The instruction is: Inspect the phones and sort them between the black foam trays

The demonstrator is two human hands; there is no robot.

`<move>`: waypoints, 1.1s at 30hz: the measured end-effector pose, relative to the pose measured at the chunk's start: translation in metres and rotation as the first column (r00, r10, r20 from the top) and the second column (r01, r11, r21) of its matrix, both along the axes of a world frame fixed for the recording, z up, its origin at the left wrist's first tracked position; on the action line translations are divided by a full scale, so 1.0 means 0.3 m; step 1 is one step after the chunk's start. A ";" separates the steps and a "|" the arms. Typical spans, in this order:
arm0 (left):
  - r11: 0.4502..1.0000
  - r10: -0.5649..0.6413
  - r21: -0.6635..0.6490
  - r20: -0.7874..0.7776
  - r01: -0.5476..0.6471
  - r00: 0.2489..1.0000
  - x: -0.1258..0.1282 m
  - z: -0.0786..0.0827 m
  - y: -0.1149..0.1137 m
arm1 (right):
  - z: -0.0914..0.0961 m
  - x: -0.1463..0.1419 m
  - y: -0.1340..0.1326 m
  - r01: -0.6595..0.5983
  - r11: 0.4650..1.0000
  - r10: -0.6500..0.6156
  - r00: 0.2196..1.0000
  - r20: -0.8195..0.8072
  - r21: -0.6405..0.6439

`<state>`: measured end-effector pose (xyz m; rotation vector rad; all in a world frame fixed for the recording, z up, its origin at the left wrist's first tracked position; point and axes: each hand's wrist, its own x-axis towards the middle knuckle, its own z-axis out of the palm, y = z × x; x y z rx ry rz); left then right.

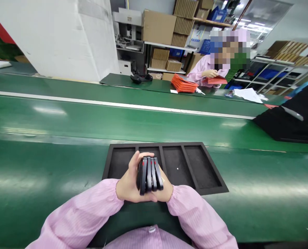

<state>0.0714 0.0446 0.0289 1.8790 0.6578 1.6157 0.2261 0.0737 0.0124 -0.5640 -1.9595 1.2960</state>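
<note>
We are holding a stack of slim, glossy black slabs with rounded corners [150,174], at least four of them standing on edge side by side. Their narrow rims are facing up towards us, and small red marks are showing near the far ends of several.

The stack is resting between our two palms. Our bare left hand [128,183] is cupping its left side, thumb rising beside it, while our bare right hand [166,189] is pressing along its right side. Our fingers [146,154] are closing around the slabs, some wrapping behind the far end and others lying beneath the near end.

The stack is hovering over the left half of a flat, matte black tray with four long compartments [212,190]; a tiny white speck [177,168] is lying in the third compartment from the left. The tray is lying on a shiny green surface [260,200]. Our pink striped sleeves [86,207] are reaching in from either side.

Further out, a co-worker in pink [208,64] is holding a flat orange-red item [217,80], and a pile of orange-red pouches [183,84] is sitting nearby. Brown cardboard boxes [159,27] are filling the shelves behind.
</note>
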 end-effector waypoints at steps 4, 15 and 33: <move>0.991 0.089 -0.107 0.116 -0.077 0.989 0.002 0.007 0.016 | 0.016 -0.021 0.017 0.019 1.000 -0.021 0.995 -0.100 -0.016; 0.536 0.357 -0.811 -0.034 -0.234 0.933 -0.237 0.176 0.048 | 0.137 0.028 0.109 0.180 0.507 -0.190 0.977 0.094 -0.843; 0.221 0.008 -0.284 -0.956 -0.933 0.293 -0.127 0.058 0.163 | 0.071 0.007 0.163 0.272 0.682 -0.048 0.943 0.329 -0.679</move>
